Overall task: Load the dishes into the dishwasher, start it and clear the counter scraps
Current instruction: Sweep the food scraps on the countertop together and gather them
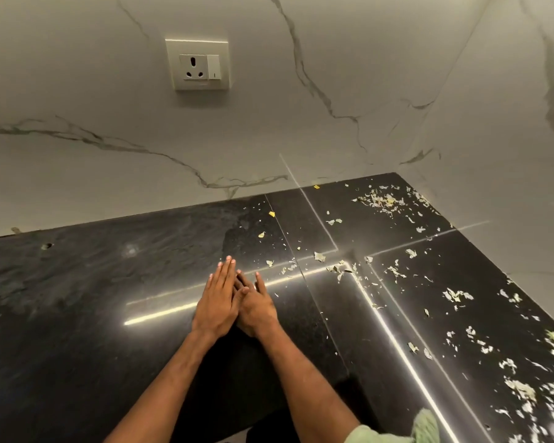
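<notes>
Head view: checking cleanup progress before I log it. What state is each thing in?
left hand: open, fingers straight, flat over the counter.
right hand: open, fingers straight, close beside the left hand.
scraps: scattered across the counter's right side, uncleared.
wall socket: nothing plugged in.

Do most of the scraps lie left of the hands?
No, the scraps lie scattered on the counter to the right of the left hand and right hand, toward the corner.
</notes>
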Motion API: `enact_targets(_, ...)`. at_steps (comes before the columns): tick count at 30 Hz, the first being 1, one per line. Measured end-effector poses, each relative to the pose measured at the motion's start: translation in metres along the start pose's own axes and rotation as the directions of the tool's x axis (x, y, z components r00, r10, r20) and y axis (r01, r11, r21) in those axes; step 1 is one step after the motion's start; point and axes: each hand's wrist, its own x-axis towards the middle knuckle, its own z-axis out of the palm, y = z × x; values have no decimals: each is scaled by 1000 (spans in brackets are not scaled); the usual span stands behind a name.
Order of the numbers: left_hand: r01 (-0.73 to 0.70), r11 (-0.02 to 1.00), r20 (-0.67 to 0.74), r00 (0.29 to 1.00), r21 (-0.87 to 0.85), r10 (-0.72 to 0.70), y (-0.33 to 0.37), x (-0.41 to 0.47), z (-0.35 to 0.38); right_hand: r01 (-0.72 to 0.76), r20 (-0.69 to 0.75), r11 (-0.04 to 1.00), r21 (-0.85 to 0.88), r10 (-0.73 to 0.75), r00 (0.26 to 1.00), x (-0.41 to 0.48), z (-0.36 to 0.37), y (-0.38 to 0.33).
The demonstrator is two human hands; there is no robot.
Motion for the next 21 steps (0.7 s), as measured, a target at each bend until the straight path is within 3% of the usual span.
enact_targets(8,-39,998,22,999,54,38,1,26,-11,-248,-13,968,49,249,968,-1,-2,57)
enact_targets(14,6,1000,33,999,26,-7,-6,32,-20,-499,-30,866,-6,499,866,-54,-4,139)
enact_targets(17,17,999,42,999,39,-19,-7,39,-21,-452,-74,890,-64,448,891,-46,-12,131)
enact_targets(21,13,999,5,1000,39,-14,-8,56,-32,-158,-100,987,32,161,982,1,-21,48)
